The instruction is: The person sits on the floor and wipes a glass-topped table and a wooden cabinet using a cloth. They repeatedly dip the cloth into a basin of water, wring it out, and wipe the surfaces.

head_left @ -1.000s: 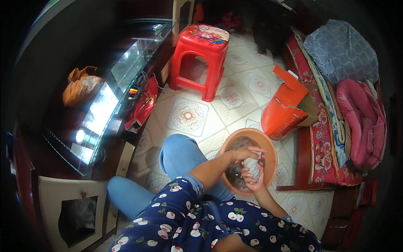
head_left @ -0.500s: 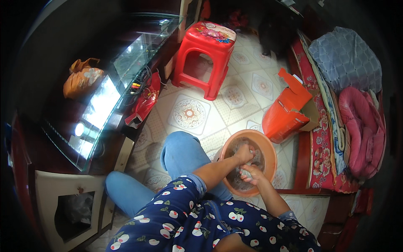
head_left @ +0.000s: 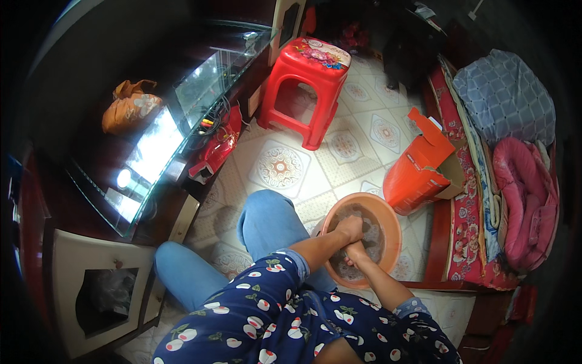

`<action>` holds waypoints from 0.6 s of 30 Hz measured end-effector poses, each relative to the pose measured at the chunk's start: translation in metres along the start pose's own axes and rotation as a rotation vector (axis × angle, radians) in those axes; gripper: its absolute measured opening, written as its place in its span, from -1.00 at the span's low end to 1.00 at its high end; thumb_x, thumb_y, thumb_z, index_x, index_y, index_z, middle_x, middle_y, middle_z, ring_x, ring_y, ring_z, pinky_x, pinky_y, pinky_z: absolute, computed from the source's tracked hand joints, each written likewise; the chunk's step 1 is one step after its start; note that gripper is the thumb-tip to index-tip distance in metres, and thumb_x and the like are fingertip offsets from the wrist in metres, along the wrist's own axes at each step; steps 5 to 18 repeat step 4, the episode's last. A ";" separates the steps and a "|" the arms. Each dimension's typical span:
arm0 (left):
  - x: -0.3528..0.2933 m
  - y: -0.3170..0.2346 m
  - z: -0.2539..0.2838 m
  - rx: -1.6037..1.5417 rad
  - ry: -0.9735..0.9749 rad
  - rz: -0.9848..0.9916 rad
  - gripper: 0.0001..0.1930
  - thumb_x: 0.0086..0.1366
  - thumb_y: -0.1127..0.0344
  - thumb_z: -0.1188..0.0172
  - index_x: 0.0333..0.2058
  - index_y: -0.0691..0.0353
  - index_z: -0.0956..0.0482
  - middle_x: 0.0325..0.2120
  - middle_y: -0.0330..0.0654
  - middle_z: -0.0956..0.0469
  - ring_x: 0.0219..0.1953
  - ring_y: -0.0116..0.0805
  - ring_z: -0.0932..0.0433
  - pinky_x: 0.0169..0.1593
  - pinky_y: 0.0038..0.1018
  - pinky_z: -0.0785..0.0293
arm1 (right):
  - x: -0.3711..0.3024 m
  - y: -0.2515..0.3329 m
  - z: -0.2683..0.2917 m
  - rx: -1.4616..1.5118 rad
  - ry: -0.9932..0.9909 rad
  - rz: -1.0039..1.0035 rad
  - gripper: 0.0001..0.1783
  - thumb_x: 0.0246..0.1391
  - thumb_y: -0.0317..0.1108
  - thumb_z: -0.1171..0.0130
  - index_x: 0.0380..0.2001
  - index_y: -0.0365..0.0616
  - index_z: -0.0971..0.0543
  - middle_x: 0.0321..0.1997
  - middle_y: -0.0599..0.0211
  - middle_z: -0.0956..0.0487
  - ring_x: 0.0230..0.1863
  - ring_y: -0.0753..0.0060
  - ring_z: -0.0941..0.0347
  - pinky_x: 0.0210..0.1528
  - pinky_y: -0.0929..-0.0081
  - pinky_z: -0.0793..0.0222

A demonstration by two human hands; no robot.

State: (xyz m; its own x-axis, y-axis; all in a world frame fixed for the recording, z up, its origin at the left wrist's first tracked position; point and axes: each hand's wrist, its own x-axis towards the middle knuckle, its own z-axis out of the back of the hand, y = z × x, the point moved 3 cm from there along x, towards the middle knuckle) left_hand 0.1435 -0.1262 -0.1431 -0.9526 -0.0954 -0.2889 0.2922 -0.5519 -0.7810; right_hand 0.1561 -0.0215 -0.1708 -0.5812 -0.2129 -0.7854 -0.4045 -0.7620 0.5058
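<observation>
Both my hands work together inside a peach-orange plastic bucket (head_left: 392,242) of cloudy, sudsy water. My left hand (head_left: 350,228) is closed at the upper middle of the bucket, knuckles up. Just below it, my right hand (head_left: 355,252) is closed too, its upper part touching the left hand. Between them they grip a wet greyish cloth, mostly hidden by the fingers now. Foam floats on the water around my hands.
Beyond the bucket stand an opened orange-red carton (head_left: 418,173) and a red plastic stool (head_left: 306,91). At right is a low bed (head_left: 458,230) with folded bedding and a pink quilt (head_left: 524,203). A glass-topped cabinet (head_left: 151,139) lines the left, with an orange bag (head_left: 130,112).
My hands have come closer together and twisted, so the pale cloth seen between the fingers before is now mostly hidden. The view has shifted slightly.
</observation>
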 end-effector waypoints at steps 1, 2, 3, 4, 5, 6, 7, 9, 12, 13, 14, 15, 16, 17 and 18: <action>-0.003 -0.001 0.002 0.019 0.010 0.006 -0.70 0.00 0.39 -0.16 -0.26 0.39 -0.61 -0.21 0.18 -0.56 -0.12 0.03 -0.56 -0.04 -0.24 -0.49 | 0.000 0.001 -0.002 -0.014 0.007 -0.008 -0.76 0.10 -0.28 -0.05 -0.18 -0.10 -0.38 -0.65 0.29 -0.38 -0.84 0.50 -0.19 -0.88 0.53 0.02; -0.004 -0.001 0.004 0.038 0.021 0.010 -0.69 0.00 0.39 -0.16 -0.25 0.38 -0.61 -0.20 0.18 -0.55 -0.11 0.03 -0.55 -0.03 -0.25 -0.49 | 0.000 0.001 -0.004 -0.044 -0.006 -0.002 -0.76 0.11 -0.23 -0.01 -0.19 -0.08 -0.39 -0.66 0.31 -0.37 -0.83 0.49 -0.20 -0.88 0.51 0.00; -0.005 0.000 0.005 0.047 0.018 0.023 -0.68 0.00 0.38 -0.17 -0.23 0.38 -0.60 -0.19 0.16 -0.56 -0.11 0.03 -0.55 -0.02 -0.24 -0.48 | 0.000 0.001 -0.007 -0.078 -0.016 0.007 -0.74 0.11 -0.17 0.02 -0.20 -0.06 -0.40 -0.68 0.33 -0.37 -0.83 0.47 -0.22 -0.87 0.48 -0.02; -0.006 0.002 0.005 0.056 0.016 0.034 -0.67 0.01 0.37 -0.18 -0.22 0.37 -0.60 -0.18 0.15 -0.56 -0.10 0.03 -0.55 0.00 -0.24 -0.47 | -0.001 0.001 -0.009 -0.112 -0.027 0.016 -0.72 0.12 -0.11 0.05 -0.22 -0.05 -0.41 -0.69 0.35 -0.37 -0.82 0.46 -0.24 -0.87 0.46 -0.05; -0.006 0.002 0.005 0.056 0.016 0.034 -0.67 0.01 0.37 -0.18 -0.22 0.37 -0.60 -0.18 0.15 -0.56 -0.10 0.03 -0.55 0.00 -0.24 -0.47 | -0.001 0.001 -0.009 -0.112 -0.027 0.016 -0.72 0.12 -0.11 0.05 -0.22 -0.05 -0.41 -0.69 0.35 -0.37 -0.82 0.46 -0.24 -0.87 0.46 -0.05; -0.006 0.002 0.005 0.056 0.016 0.034 -0.67 0.01 0.37 -0.18 -0.22 0.37 -0.60 -0.18 0.15 -0.56 -0.10 0.03 -0.55 0.00 -0.24 -0.47 | -0.001 0.001 -0.009 -0.112 -0.027 0.016 -0.72 0.12 -0.11 0.05 -0.22 -0.05 -0.41 -0.69 0.35 -0.37 -0.82 0.46 -0.24 -0.87 0.46 -0.05; -0.006 0.002 0.005 0.056 0.016 0.034 -0.67 0.01 0.37 -0.18 -0.22 0.37 -0.60 -0.18 0.15 -0.56 -0.10 0.03 -0.55 0.00 -0.24 -0.47 | -0.001 0.001 -0.009 -0.112 -0.027 0.016 -0.72 0.12 -0.11 0.05 -0.22 -0.05 -0.41 -0.69 0.35 -0.37 -0.82 0.46 -0.24 -0.87 0.46 -0.05; -0.006 0.002 0.005 0.056 0.016 0.034 -0.67 0.01 0.37 -0.18 -0.22 0.37 -0.60 -0.18 0.15 -0.56 -0.10 0.03 -0.55 0.00 -0.24 -0.47 | -0.001 0.001 -0.009 -0.112 -0.027 0.016 -0.72 0.12 -0.11 0.05 -0.22 -0.05 -0.41 -0.69 0.35 -0.37 -0.82 0.46 -0.24 -0.87 0.46 -0.05; -0.006 0.002 0.005 0.056 0.016 0.034 -0.67 0.01 0.37 -0.18 -0.22 0.37 -0.60 -0.18 0.15 -0.56 -0.10 0.03 -0.55 0.00 -0.24 -0.47 | -0.001 0.001 -0.009 -0.112 -0.027 0.016 -0.72 0.12 -0.11 0.05 -0.22 -0.05 -0.41 -0.69 0.35 -0.37 -0.82 0.46 -0.24 -0.87 0.46 -0.05; -0.006 0.002 0.005 0.056 0.016 0.034 -0.67 0.01 0.37 -0.18 -0.22 0.37 -0.60 -0.18 0.15 -0.56 -0.10 0.03 -0.55 0.00 -0.24 -0.47 | -0.001 0.001 -0.009 -0.112 -0.027 0.016 -0.72 0.12 -0.11 0.05 -0.22 -0.05 -0.41 -0.69 0.35 -0.37 -0.82 0.46 -0.24 -0.87 0.46 -0.05; -0.006 0.002 0.005 0.056 0.016 0.034 -0.67 0.01 0.37 -0.18 -0.22 0.37 -0.60 -0.18 0.15 -0.56 -0.10 0.03 -0.55 0.00 -0.24 -0.47 | -0.001 0.001 -0.009 -0.112 -0.027 0.016 -0.72 0.12 -0.11 0.05 -0.22 -0.05 -0.41 -0.69 0.35 -0.37 -0.82 0.46 -0.24 -0.87 0.46 -0.05; -0.006 0.002 0.005 0.056 0.016 0.034 -0.67 0.01 0.37 -0.18 -0.22 0.37 -0.60 -0.18 0.15 -0.56 -0.10 0.03 -0.55 0.00 -0.24 -0.47 | -0.001 0.001 -0.009 -0.112 -0.027 0.016 -0.72 0.12 -0.11 0.05 -0.22 -0.05 -0.41 -0.69 0.35 -0.37 -0.82 0.46 -0.24 -0.87 0.46 -0.05; -0.006 0.002 0.005 0.056 0.016 0.034 -0.67 0.01 0.37 -0.18 -0.22 0.37 -0.60 -0.18 0.15 -0.56 -0.10 0.03 -0.55 0.00 -0.24 -0.47 | -0.001 0.001 -0.009 -0.112 -0.027 0.016 -0.72 0.12 -0.11 0.05 -0.22 -0.05 -0.41 -0.69 0.35 -0.37 -0.82 0.46 -0.24 -0.87 0.46 -0.05; -0.006 0.002 0.005 0.056 0.016 0.034 -0.67 0.01 0.37 -0.18 -0.22 0.37 -0.60 -0.18 0.15 -0.56 -0.10 0.03 -0.55 0.00 -0.24 -0.47 | -0.001 0.001 -0.009 -0.112 -0.027 0.016 -0.72 0.12 -0.11 0.05 -0.22 -0.05 -0.41 -0.69 0.35 -0.37 -0.82 0.46 -0.24 -0.87 0.46 -0.05; -0.006 0.002 0.005 0.056 0.016 0.034 -0.67 0.01 0.37 -0.18 -0.22 0.37 -0.60 -0.18 0.15 -0.56 -0.10 0.03 -0.55 0.00 -0.24 -0.47 | -0.001 0.001 -0.009 -0.112 -0.027 0.016 -0.72 0.12 -0.11 0.05 -0.22 -0.05 -0.41 -0.69 0.35 -0.37 -0.82 0.46 -0.24 -0.87 0.46 -0.05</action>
